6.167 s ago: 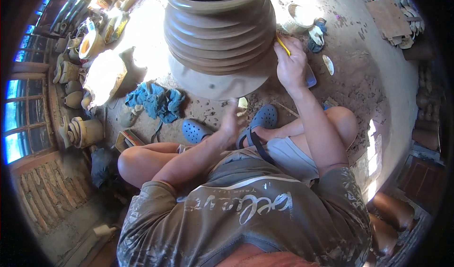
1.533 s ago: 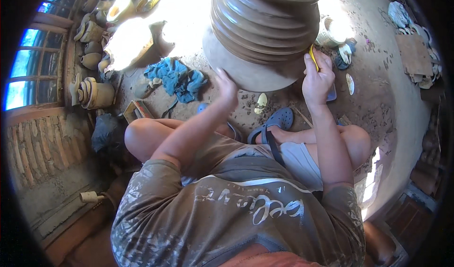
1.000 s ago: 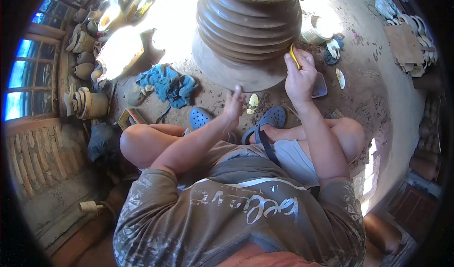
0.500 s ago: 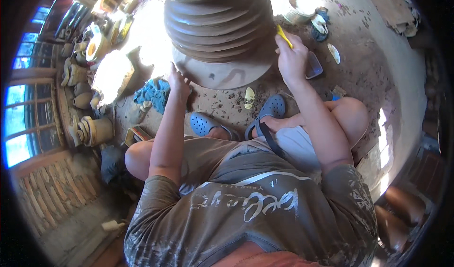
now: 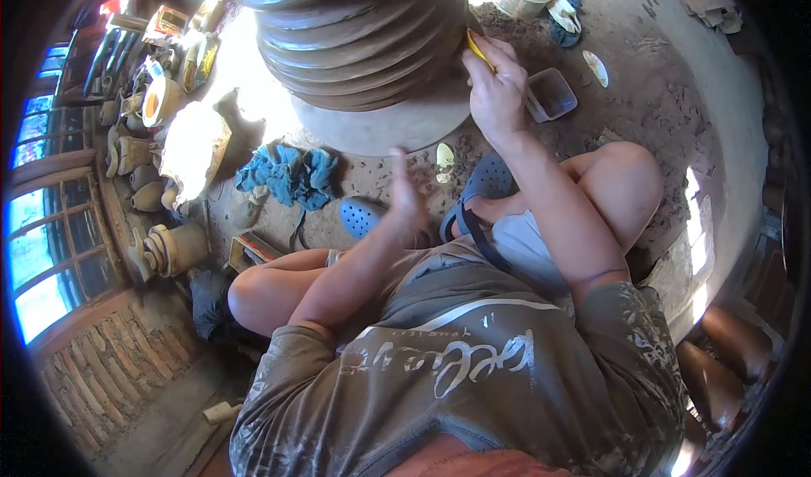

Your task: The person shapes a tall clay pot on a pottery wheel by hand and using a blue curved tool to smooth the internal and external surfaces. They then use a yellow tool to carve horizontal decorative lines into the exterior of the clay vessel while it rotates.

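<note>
The ribbed clay pot [image 5: 363, 46] is standing on its round wheel disc [image 5: 380, 126], directly ahead of both your hands; your right hand [image 5: 497, 97] is closed around a thin yellow tool [image 5: 478, 50], pressing its tip against the pot's right flank; your left hand [image 5: 407, 194] is hanging open and blurred, just short of the disc's near edge, gripping nothing; judging from this, keeping the tool steady along 1 groove seems wise; a blue cloth [image 5: 287, 173] is lying left of your left hand.
</note>
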`<state>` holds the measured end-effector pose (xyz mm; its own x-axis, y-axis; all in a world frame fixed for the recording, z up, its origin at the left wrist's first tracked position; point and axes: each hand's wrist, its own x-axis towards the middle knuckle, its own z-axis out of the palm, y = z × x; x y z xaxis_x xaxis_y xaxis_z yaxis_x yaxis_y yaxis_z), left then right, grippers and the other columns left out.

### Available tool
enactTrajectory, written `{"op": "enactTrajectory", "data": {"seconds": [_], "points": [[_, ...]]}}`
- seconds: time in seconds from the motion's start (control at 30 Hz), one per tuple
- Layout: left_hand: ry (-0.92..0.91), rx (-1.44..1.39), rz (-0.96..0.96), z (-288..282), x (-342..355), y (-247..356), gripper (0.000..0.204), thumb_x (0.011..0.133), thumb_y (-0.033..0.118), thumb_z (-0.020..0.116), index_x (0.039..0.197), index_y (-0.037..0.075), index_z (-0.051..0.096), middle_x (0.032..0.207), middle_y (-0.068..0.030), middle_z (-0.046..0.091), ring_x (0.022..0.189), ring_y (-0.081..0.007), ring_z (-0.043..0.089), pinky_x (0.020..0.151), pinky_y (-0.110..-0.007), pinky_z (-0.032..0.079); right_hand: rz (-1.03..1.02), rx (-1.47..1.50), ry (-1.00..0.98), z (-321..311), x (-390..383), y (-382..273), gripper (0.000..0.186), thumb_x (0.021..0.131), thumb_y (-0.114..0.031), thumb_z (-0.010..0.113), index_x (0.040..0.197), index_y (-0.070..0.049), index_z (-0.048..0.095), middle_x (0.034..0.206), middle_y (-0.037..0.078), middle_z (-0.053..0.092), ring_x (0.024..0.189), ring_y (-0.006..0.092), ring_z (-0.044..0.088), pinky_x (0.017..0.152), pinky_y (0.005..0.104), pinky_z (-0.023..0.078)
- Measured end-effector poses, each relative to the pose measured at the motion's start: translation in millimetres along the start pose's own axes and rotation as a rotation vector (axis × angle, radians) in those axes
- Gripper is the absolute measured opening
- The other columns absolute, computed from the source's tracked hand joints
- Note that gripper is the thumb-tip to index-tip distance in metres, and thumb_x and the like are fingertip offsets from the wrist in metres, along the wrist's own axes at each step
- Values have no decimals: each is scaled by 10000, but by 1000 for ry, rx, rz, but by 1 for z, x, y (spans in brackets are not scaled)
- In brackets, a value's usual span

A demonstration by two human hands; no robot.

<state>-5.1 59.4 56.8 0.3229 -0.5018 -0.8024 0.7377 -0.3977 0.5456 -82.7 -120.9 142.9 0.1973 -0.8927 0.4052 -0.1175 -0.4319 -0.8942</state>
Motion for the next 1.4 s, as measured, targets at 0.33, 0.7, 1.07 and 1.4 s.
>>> {"op": "enactTrajectory", "data": {"seconds": [0.33,0.7,1.07,1.4], "points": [[118,-91,301,-31,43,19,699,987,698,402,1465,187,411,1459,-76,493,1333,-298,463,994,-518,398,51,87,67,12,-20,0,260,905,-93,695,1146,-4,734,1091,147,671,989,237,664,848,313,519],[178,-222,353,-75,53,112,734,1026,676,224,1508,139,361,1424,-169,484,1305,-307,489,1043,-507,446,0,80,72,13,-22,2,271,903,-95,701,1157,-6,731,1067,146,673,962,230,658,844,308,515],[200,-90,144,-37,38,45,924,954,774,340,1533,54,331,1510,-183,436,1400,-338,422,1153,-549,300,19,47,59,12,-19,-9,282,896,-52,700,1167,19,720,1084,158,671,974,234,665,867,302,517],[-47,62,182,-29,25,7,882,987,726,334,1570,79,201,1563,-193,359,1417,-383,381,1136,-597,322,31,40,-1,-13,0,-14,226,910,-108,704,1090,26,733,1009,167,703,952,266,670,864,352,518]]}}
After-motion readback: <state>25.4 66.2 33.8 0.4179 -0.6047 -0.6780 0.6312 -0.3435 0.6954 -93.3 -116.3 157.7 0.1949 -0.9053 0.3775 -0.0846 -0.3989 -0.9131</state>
